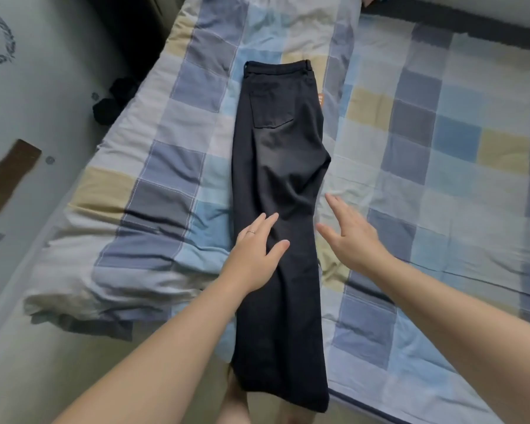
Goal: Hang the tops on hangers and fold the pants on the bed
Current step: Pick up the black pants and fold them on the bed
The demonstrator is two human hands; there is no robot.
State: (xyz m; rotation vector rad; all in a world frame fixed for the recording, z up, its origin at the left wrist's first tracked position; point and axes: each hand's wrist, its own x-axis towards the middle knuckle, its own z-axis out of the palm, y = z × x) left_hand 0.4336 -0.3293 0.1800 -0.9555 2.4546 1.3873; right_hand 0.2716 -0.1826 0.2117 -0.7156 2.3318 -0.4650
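We are resting our left hand (256,255) flat, fingers straight, on the black pants (279,166). These are lying on the bed (426,148), halved leg over leg, their long axis running straight away from us: waistband far, hems hanging over the near edge. Our right hand (351,237) is hovering spread just beside their right edge, gripping nothing. With the hems nearer both hands, we are judging they fold toward the waistband.

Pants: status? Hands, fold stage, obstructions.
Left hand open, flat on black pants mid-leg. Right hand open, beside them over the bedcover. Pants halved lengthwise, hems off its near edge. Nothing lying on them.
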